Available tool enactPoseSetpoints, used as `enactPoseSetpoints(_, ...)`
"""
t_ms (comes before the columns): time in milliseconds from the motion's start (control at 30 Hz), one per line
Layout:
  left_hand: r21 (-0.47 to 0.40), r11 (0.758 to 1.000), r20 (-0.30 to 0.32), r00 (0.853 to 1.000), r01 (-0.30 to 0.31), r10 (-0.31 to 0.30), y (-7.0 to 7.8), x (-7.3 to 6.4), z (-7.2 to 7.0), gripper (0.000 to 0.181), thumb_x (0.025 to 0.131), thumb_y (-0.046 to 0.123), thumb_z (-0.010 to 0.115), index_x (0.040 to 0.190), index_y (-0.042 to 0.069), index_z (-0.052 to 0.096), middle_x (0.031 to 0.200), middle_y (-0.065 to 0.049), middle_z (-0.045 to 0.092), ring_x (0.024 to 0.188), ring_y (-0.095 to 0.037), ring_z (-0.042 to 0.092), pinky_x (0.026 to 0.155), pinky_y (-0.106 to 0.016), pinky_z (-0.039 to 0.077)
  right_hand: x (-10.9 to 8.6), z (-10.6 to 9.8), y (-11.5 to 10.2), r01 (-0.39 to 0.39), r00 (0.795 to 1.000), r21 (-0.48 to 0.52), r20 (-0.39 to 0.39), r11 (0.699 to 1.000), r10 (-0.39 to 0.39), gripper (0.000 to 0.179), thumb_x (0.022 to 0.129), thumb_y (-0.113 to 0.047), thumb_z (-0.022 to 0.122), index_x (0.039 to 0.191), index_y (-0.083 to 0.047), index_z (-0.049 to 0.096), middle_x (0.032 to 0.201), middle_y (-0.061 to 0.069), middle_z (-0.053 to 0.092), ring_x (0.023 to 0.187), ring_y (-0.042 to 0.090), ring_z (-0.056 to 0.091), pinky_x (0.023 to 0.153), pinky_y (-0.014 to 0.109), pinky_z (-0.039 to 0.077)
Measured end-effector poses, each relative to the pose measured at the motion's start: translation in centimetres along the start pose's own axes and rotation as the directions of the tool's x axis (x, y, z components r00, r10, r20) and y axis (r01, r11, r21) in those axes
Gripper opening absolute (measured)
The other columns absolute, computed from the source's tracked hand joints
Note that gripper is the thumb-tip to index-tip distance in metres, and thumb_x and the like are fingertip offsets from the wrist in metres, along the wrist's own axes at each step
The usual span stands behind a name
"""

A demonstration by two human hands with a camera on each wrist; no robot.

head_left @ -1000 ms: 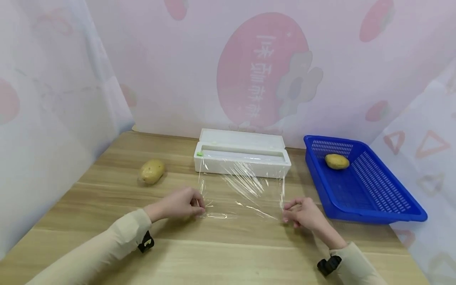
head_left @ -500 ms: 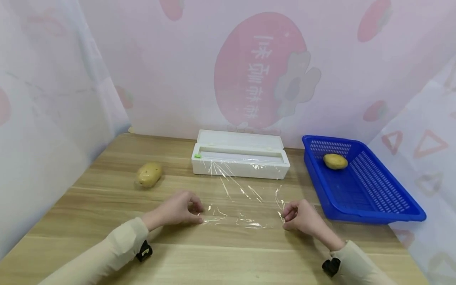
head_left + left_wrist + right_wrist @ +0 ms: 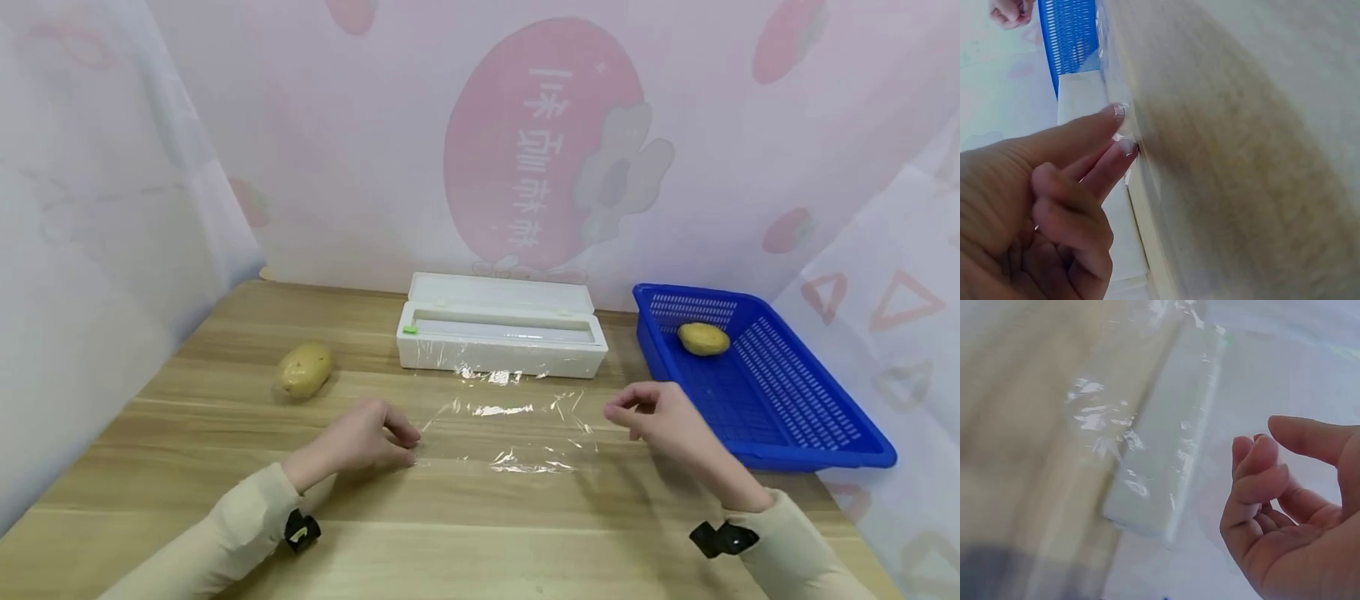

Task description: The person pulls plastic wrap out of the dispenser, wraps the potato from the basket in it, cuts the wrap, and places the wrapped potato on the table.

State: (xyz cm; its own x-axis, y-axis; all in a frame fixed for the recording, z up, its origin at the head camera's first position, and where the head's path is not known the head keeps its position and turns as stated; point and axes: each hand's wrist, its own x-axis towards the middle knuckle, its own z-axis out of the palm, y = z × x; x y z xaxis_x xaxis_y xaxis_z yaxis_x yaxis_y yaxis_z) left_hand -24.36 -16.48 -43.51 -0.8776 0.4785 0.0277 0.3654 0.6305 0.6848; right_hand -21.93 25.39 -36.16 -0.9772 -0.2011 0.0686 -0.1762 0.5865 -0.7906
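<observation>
A sheet of clear cling film stretches over the wooden table in front of a white cling film box, whose lid stands up. My left hand is at the film's left edge. In the left wrist view, shiny film touches the fingertips, and the thumb and finger tips look slightly apart. My right hand hovers beyond the film's right edge, holding nothing. Its thumb and bent fingers stand apart in the right wrist view. A potato with film around it lies left of the box.
A blue plastic basket stands on the right with one potato inside. The box has a small green slider at its left end. A printed cloth hangs behind the table.
My right hand has let go of the film's right corner and moved up and right. The film has come down toward the table. My left hand has shifted slightly left in view.
</observation>
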Motion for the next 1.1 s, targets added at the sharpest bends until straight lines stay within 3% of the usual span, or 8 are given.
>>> enactPoseSetpoints(167,0.005,1.000,-0.027,0.999,0.023,-0.023,0.2,-0.3,0.0,0.022,0.070,0.014,0.089,0.089,0.016,0.079,0.087,0.008,0.073,0.088,-0.011,0.067,0.084,-0.039,0.053,0.2,-3.4,-1.6,-0.005,1.000,0.090,-0.020,0.996,0.007,0.027,0.091,-0.024,0.073,0.100,0.000,0.070,0.071,0.010,0.058,0.061,0.018,0.054,0.051,0.029,0.046)
enactPoseSetpoints(300,0.060,0.998,-0.038,0.999,0.013,-0.010,0.6,-0.4,0.1,0.023,0.067,0.015,0.090,0.087,0.019,0.079,0.087,0.011,0.072,0.093,-0.013,0.066,0.086,-0.042,0.052,0.7,-6.7,-2.0,0.003,0.995,0.108,-0.098,0.994,0.007,0.032,0.092,-0.029,0.073,0.104,0.000,0.071,0.075,0.010,0.062,0.064,0.021,0.055,0.056,0.033,0.049)
enactPoseSetpoints(467,0.121,0.993,-0.057,0.998,0.008,-0.001,0.9,-0.3,0.3,0.023,0.066,0.015,0.090,0.085,0.022,0.079,0.089,0.012,0.072,0.096,-0.015,0.065,0.088,-0.044,0.051,2.8,-11.2,-1.0,0.030,0.988,0.261,-0.154,0.965,0.011,0.031,0.094,-0.025,0.069,0.106,0.004,0.069,0.079,0.005,0.065,0.066,0.020,0.053,0.058,0.030,0.048)
enactPoseSetpoints(567,0.143,0.990,-0.067,0.998,0.019,-0.010,1.0,-0.2,0.3,0.024,0.066,0.014,0.090,0.084,0.023,0.078,0.091,0.011,0.072,0.096,-0.016,0.065,0.088,-0.045,0.051,4.7,-13.6,0.4,0.076,0.987,0.316,-0.158,0.946,-0.026,0.029,0.094,-0.017,0.068,0.110,0.007,0.067,0.085,0.004,0.068,0.068,0.018,0.056,0.061,0.027,0.049)
enactPoseSetpoints(767,0.196,0.979,-0.089,0.995,0.054,-0.037,1.4,-0.6,0.6,0.025,0.065,0.017,0.090,0.084,0.028,0.078,0.097,0.011,0.073,0.099,-0.017,0.066,0.086,-0.048,0.051,7.6,-16.4,4.3,0.110,0.990,0.161,-0.102,0.981,-0.094,0.038,0.093,-0.013,0.070,0.124,0.007,0.061,0.114,0.007,0.070,0.099,0.016,0.064,0.082,0.021,0.050)
enactPoseSetpoints(933,0.223,0.973,-0.102,0.994,0.062,-0.040,1.8,-1.1,0.9,0.024,0.066,0.020,0.090,0.085,0.029,0.078,0.096,0.010,0.073,0.097,-0.017,0.066,0.084,-0.048,0.052,9.2,-17.8,7.5,0.048,0.998,0.028,-0.030,0.998,-0.047,0.045,0.091,-0.021,0.074,0.130,-0.001,0.062,0.123,0.006,0.067,0.116,0.015,0.058,0.088,0.014,0.044)
enactPoseSetpoints(1100,0.261,0.965,-0.101,0.995,0.030,-0.003,1.9,-1.7,1.0,0.023,0.067,0.019,0.089,0.086,0.027,0.078,0.093,0.010,0.073,0.091,-0.014,0.067,0.079,-0.043,0.054,10.7,-18.4,10.7,-0.010,1.000,-0.063,0.014,0.998,0.011,0.052,0.088,-0.026,0.077,0.134,-0.009,0.061,0.133,0.007,0.060,0.115,0.013,0.060,0.090,0.019,0.046)
